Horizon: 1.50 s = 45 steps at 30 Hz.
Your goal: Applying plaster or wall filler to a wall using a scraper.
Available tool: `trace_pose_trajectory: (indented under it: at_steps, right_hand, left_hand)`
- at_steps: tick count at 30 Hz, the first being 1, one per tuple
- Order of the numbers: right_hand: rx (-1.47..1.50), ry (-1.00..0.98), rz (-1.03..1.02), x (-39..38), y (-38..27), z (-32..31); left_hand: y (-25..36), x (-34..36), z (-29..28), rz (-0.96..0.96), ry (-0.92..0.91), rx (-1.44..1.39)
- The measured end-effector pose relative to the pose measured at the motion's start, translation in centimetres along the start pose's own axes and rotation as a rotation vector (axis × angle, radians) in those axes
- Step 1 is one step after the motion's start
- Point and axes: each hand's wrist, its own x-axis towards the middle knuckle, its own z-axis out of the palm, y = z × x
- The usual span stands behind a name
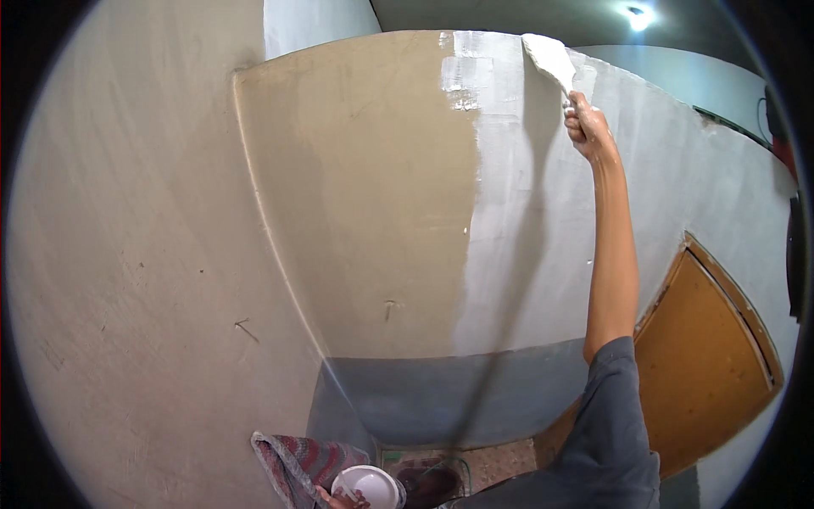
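High on the wall, my right hand (587, 127) is closed around the handle of a wide paintbrush (549, 61). White paint coats the brush head, which lies against the wall's top edge. White smears mark my fingers. Low in the picture, my left hand (342, 500) grips the near side of a round white tub (392, 488), its fingers at the rim. What the tub holds cannot be made out well. The wall ahead is partly white (509, 195) and partly tan (390, 178), with a ragged upright border between them.
A dark grey band (424, 399) runs along the wall's foot. On the left stands a tan side wall (144, 254) with a small nail-like piece sticking out. A brown wooden door (704, 356) is at the right. A striped cloth (297, 467) lies beside the tub.
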Motion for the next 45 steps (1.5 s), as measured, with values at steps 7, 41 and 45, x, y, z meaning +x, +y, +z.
trace_pose_trajectory:
  at_steps: [7, 41, 45]
  right_hand:
    - [-0.032, 0.034, 0.205, -7.7, 7.2, -1.6]
    - [-0.79, 0.378, -0.872, -8.6, 3.8, 10.7]
    - [-1.146, 0.272, -0.889, -5.0, 3.2, 12.8]
  left_hand:
    - [0.7, -3.6, 2.4, 0.104, 0.117, 0.039]
    - [1.7, -4.1, 3.7, 0.122, 0.035, 0.047]
    - [1.4, -4.4, 3.3, 0.112, 0.023, 0.041]
